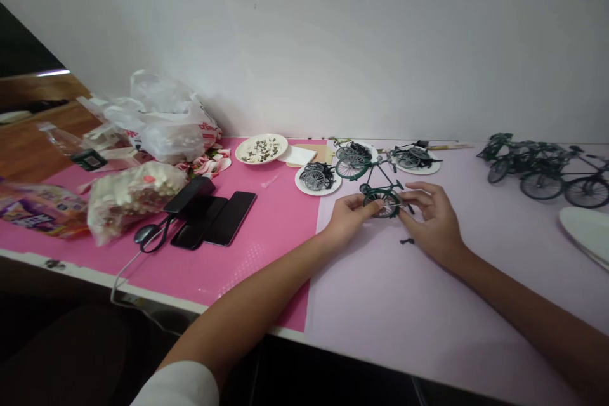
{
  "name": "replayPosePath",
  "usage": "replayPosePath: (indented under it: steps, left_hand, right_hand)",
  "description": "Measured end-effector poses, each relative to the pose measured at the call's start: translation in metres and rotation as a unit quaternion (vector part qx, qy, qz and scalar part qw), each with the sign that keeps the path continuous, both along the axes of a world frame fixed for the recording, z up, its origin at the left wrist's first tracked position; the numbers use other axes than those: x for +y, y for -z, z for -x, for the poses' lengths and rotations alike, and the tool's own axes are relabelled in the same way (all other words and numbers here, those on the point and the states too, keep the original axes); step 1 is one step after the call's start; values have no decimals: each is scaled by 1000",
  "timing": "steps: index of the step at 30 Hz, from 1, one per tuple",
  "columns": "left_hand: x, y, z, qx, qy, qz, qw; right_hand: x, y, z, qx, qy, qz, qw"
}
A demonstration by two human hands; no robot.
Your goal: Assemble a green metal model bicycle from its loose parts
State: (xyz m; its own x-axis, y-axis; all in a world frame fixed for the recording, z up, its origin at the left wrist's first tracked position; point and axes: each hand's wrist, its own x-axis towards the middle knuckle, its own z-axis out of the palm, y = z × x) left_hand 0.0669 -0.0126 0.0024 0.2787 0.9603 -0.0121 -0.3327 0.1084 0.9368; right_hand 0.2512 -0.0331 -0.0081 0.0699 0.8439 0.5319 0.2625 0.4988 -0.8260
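A small dark green model bicycle (379,183) is tilted between my hands, one wheel near me and the other toward the wall. My left hand (351,219) grips its near wheel from the left, thumb on the spokes. On the other side, my right hand (431,219) has its fingers closed at the rear of the same wheel, by a small dark part near the fingertips. A tiny black piece (406,241) lies on the pale mat just below. Behind the bicycle sit white plates holding model wheels (318,177) and dark parts (413,157).
Several model bicycles (542,168) stand at the right, near a white plate (587,231). To the left on the pink surface are two phones (231,219), a black box-like device (189,196), plastic bags (166,124) and a bowl of small pieces (261,150). A wall runs behind.
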Motion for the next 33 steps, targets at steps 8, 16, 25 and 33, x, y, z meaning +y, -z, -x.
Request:
replayPosePath:
  steps: [8, 16, 25, 33]
  left_hand:
    - [-2, -6, 4, -12, 37, 1, 999]
    - [5, -5, 11, -65, 99, 51, 992]
    - [11, -1, 18, -99, 143, 65, 983]
    - [14, 3, 19, -102, 157, 59, 981]
  right_hand:
    - [-1, 0, -1, 4, 46, -30, 998]
    - [-5, -6, 3, 8, 48, -30, 998]
    - [-13, -3, 7, 2, 45, -22, 999]
    - [-16, -8, 11, 14, 40, -11, 999]
